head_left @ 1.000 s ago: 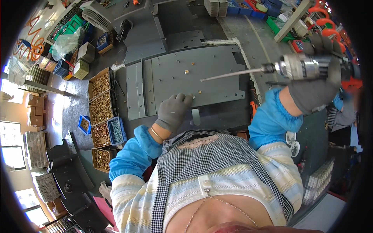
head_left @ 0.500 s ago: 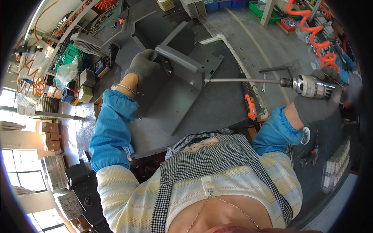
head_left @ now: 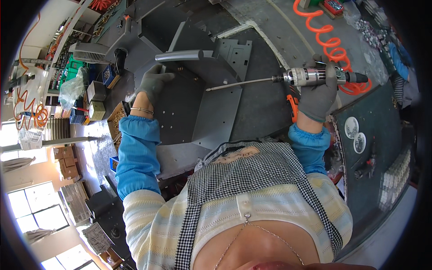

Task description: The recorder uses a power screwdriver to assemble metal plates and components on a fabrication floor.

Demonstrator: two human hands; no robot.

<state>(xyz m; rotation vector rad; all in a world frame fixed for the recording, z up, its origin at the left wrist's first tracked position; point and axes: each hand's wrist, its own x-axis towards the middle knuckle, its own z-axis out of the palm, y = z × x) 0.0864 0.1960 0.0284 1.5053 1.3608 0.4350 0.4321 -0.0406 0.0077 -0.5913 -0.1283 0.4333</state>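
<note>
My left hand (head_left: 153, 83) gripped the grey panel's (head_left: 189, 108) edge; my right hand (head_left: 317, 96) clutched the screwdriver (head_left: 310, 76), bit lying level, pointing left at it.

the left hand (head_left: 153, 83) covers part of the grey metal panel (head_left: 198, 108) edge beneath it. the right hand (head_left: 317, 92) wraps the pneumatic screwdriver (head_left: 310, 76), hiding its grip. the orange coiled hose (head_left: 330, 42) runs off the top edge.

Grey gloves (head_left: 154, 83), blue sleeves (head_left: 137, 148), a black-and-white checked apron (head_left: 243, 175), a grey panel (head_left: 198, 108), an orange coiled hose (head_left: 330, 42).
</note>
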